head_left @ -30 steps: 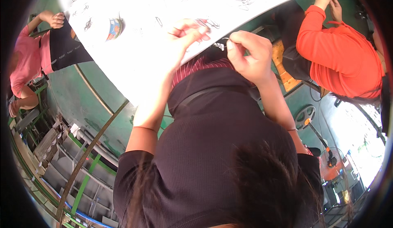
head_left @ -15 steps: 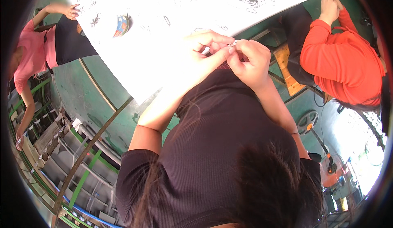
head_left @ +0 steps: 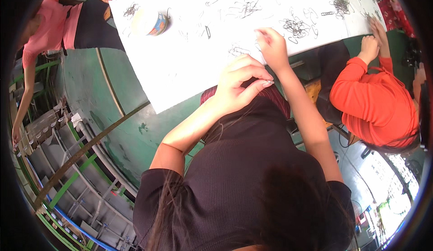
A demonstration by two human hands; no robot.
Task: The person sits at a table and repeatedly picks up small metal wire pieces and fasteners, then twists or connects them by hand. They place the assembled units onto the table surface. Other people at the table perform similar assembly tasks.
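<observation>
My left hand [head_left: 243, 82] is near the front edge of the white tabletop [head_left: 180, 70], thumb and fingers pinched together. A small shiny metal-looking piece [head_left: 269, 82] shows at its fingertips; its kind is too small to make out. Above the tabletop, to the right of that hand, my right hand [head_left: 274, 48] reaches forward with fingers curved and apart, and nothing shows in them. Nearest to it lie thin, loop-shaped dark pieces [head_left: 237, 50] and a tangled pile of dark loops [head_left: 295, 27].
A round container with a blue and orange side [head_left: 160, 24] stands at the table's left. Other dark piles [head_left: 248, 7] lie farther back. A person in red [head_left: 376, 97] works at the right edge; another in pink [head_left: 47, 27] stands at the far left.
My hands were together at the small shiny piece and are now apart. The right has moved forward over the table; the left keeps its pinch. The view has shifted, showing more of the table.
</observation>
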